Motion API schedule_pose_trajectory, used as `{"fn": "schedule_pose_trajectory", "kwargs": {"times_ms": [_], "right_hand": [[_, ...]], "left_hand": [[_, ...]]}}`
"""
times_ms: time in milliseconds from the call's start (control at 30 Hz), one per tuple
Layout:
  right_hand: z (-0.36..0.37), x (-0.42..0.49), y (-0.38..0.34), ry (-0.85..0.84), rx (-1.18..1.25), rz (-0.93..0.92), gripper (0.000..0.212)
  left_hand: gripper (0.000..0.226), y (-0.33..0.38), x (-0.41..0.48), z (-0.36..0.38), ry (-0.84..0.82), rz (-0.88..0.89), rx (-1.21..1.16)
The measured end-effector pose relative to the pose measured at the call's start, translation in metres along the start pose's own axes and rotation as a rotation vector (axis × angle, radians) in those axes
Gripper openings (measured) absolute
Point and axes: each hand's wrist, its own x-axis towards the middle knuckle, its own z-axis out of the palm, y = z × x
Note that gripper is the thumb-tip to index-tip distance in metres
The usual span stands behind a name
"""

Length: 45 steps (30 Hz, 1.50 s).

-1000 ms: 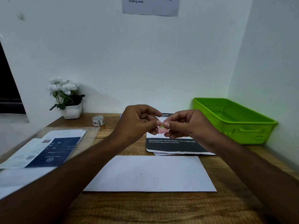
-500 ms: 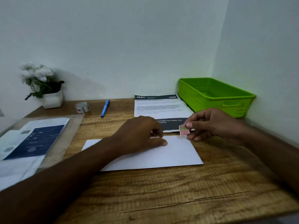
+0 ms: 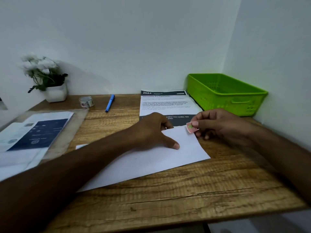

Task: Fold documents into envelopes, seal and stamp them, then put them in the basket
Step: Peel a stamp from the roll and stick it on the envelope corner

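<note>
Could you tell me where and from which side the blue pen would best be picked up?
Probably by the middle of its barrel, from above. The blue pen lies flat on the wooden desk, pointing roughly away from the person, with bare wood on both sides, so a thumb and finger can pinch across its narrow width.

envelope [image 3: 168,158]: partly under left forearm [image 3: 84,165] | document [image 3: 165,105]: small print unreadable | flowers [image 3: 38,66]: blurred | stamp [image 3: 191,127]: design unclear

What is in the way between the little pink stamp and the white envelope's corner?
Nothing visible. The right hand pinches the small pink stamp at the far right corner of the white paper envelope; the left hand presses the envelope, leaving that corner bare.
</note>
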Motion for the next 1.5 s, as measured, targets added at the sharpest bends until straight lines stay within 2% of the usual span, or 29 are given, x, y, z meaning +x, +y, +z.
{"fn": "schedule_pose_trajectory", "kwargs": {"times_ms": [200,400,500,633,933,1233,1500], "right_hand": [[0.006,-0.008,-0.006,-0.076,0.057,-0.038,0.020],[0.007,-0.011,-0.009,-0.007,0.019,-0.117,0.027],[0.009,-0.011,-0.009,0.047,0.011,-0.168,0.029],[0.014,-0.010,-0.010,0.100,-0.013,-0.227,0.014],[0.018,-0.009,-0.010,0.144,-0.141,-0.303,0.007],[0.021,-0.008,-0.011,0.140,-0.159,-0.360,0.022],[0.023,-0.008,-0.010,0.162,-0.171,-0.376,0.004]], "left_hand": [[0.010,0.013,0.005,0.008,0.144,0.040,-0.123],[0.009,0.015,0.000,0.005,0.278,0.071,-0.201],[0.008,0.017,-0.004,0.004,0.284,0.081,-0.273],[0.006,0.019,-0.007,0.004,0.282,0.090,-0.351],[0.009,0.016,-0.007,0.003,0.316,0.111,-0.238],[0.010,0.016,-0.007,0.002,0.321,0.118,-0.239],[0.011,0.014,-0.007,0.003,0.330,0.121,-0.250]]}}
